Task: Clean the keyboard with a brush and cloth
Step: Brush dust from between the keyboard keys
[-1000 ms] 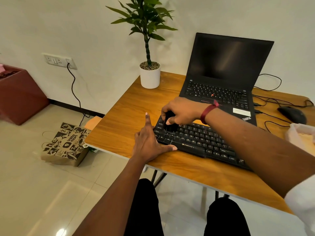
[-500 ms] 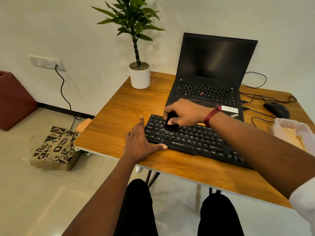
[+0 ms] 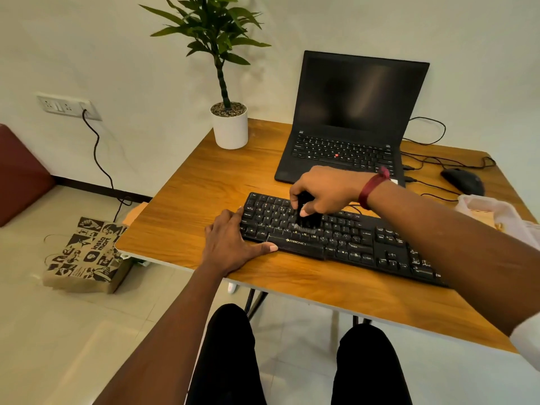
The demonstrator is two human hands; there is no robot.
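Right hand point(image 3: 328, 190) fingers curl round small black brush point(image 3: 305, 216), bristles on black plastic keyboard point(image 3: 336, 241); left hand point(image 3: 233, 244) flat, bracing its end. Risk: hard strokes pop keycaps.

A dark red band point(image 3: 373, 188) is tied round the wrist of the right hand point(image 3: 327, 190), a small knot standing up at its top. A white sleeve point(image 3: 527, 343) covers the right upper arm; both forearms are bare. Black trousers point(image 3: 230, 355) cover both legs.

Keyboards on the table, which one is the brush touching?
The standalone Zebronics keyboard in front, under the brush in the right hand; the laptop's own keyboard lies behind, clear of it.
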